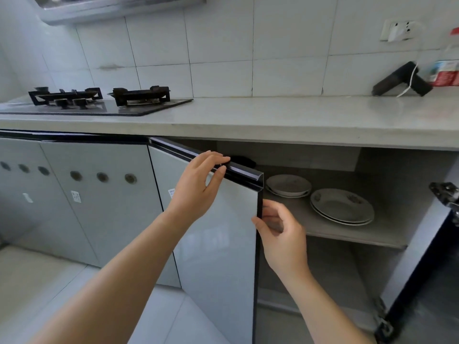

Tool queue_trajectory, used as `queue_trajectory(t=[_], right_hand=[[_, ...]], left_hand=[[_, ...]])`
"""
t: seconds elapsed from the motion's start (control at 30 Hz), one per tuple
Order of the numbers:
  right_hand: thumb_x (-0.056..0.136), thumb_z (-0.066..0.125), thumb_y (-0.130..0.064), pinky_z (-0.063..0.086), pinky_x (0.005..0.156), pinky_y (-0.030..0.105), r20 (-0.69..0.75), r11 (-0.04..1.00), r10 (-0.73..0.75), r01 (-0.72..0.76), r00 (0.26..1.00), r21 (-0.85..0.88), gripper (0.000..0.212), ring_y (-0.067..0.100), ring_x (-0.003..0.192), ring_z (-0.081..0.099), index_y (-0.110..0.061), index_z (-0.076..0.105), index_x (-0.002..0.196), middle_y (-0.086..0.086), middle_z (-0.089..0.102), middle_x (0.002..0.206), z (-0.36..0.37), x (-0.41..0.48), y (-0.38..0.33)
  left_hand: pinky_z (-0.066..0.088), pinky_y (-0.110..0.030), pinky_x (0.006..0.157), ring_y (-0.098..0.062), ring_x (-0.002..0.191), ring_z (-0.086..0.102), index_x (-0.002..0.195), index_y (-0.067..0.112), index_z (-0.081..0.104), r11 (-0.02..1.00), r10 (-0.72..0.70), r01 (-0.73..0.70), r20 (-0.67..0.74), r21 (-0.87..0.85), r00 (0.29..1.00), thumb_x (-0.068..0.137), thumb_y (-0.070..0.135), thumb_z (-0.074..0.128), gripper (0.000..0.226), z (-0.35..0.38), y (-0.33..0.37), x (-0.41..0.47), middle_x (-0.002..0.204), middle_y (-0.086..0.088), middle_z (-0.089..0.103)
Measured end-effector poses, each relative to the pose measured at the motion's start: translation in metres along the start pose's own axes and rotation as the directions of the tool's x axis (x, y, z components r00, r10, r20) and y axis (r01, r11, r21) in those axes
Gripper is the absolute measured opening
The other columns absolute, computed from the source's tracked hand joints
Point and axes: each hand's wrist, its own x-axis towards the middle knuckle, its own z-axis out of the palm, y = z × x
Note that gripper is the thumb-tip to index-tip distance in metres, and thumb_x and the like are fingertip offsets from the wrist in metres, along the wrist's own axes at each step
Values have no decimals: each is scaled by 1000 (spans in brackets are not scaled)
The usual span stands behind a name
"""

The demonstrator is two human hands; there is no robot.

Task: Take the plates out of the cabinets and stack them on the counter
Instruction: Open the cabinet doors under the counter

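Note:
Two stacks of white patterned plates sit on the cabinet's upper shelf (347,234): a smaller stack (288,185) at the back left and a larger stack (341,206) to its right. The left cabinet door (218,244) stands partly open. My left hand (198,184) pinches the dark handle strip along the door's top edge, fingers above and thumb below. My right hand (280,228) grips the door's free vertical edge with curled fingers. The right door (427,256) is swung wide open. The grey counter (273,115) lies above.
A black gas hob (99,100) occupies the counter's left part. A dark handheld device (402,79) with a white cable and a red-and-white package (445,73) sit at the far right. Closed cabinet doors (87,194) run to the left. The lower shelf looks dark.

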Motion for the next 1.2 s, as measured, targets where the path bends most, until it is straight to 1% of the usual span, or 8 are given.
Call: queue_trajectory(t=[0.2, 0.37, 0.6, 0.73, 0.8, 0.97, 1.03, 1.2], right_hand=[[82, 69, -18, 51, 76, 12, -5, 1000, -20, 19, 1000, -18, 27, -1, 90, 62, -32, 61, 104, -15, 68, 98, 9, -16, -9], [83, 67, -17, 50, 77, 10, -15, 1000, 0, 0, 1000, -19, 28, -2, 93, 61, -31, 60, 107, -15, 67, 102, 17, -27, -15], [83, 67, -15, 53, 76, 17, 62, 998, 21, -24, 998, 53, 23, 2, 90, 65, -33, 67, 97, -19, 71, 92, 27, -43, -28], [81, 69, -15, 54, 82, 23, 158, 994, 50, -64, 986, 83, 24, 4, 92, 66, -32, 69, 98, -17, 72, 94, 39, -48, -34], [81, 69, -15, 53, 85, 24, 200, 992, 58, -79, 978, 99, 25, 3, 95, 65, -29, 70, 101, -17, 72, 98, 46, -52, -37], [83, 66, -16, 53, 85, 24, 211, 989, 61, -87, 976, 116, 25, 2, 97, 65, -31, 70, 102, -18, 71, 100, 54, -59, -37], [84, 64, -15, 54, 86, 24, 196, 990, 63, -87, 978, 115, 26, 1, 97, 65, -35, 69, 100, -20, 71, 99, 53, -58, -37], [85, 63, -14, 53, 88, 27, 208, 990, 65, -90, 976, 113, 27, 1, 97, 64, -35, 68, 102, -20, 71, 100, 50, -56, -37]], left_hand=[[39, -37, 107, -11, 131, 38, 126, 25, 53, 999, 37, -36, 8, -22, 999, 97, 28, 41, 32, -11, -7, -11, 125, 16, 46], [38, -39, 108, -10, 134, 36, 127, 25, 52, 998, 18, -16, 26, -54, 1000, 97, 30, 40, 33, -17, -7, -17, 134, 7, 50], [40, -37, 106, -7, 132, 38, 122, 25, 56, 987, 41, -44, -26, -152, 999, 97, 24, 41, 30, -38, -18, -34, 127, 16, 49], [37, -16, 98, 2, 132, 36, 114, 35, 56, 971, -10, 1, -36, -239, 999, 95, 32, 39, 25, -54, -24, -47, 126, 20, 53], [33, -8, 99, 5, 133, 33, 115, 37, 54, 973, -15, 13, -9, -231, 1000, 92, 41, 34, 31, -65, -26, -53, 128, 24, 50], [26, -6, 100, 11, 125, 37, 116, 37, 55, 996, 4, -1, 28, -87, 1000, 90, 50, 31, 38, -84, -14, -57, 126, 23, 49], [27, -1, 95, 14, 117, 41, 113, 37, 57, 997, 55, -53, 37, -58, 998, 91, 48, 34, 34, -85, -2, -58, 121, 22, 51], [34, -5, 91, 5, 111, 47, 111, 30, 61, 993, 112, -107, 87, -60, 990, 91, 47, 39, 35, -76, 13, -63, 115, 15, 52]])
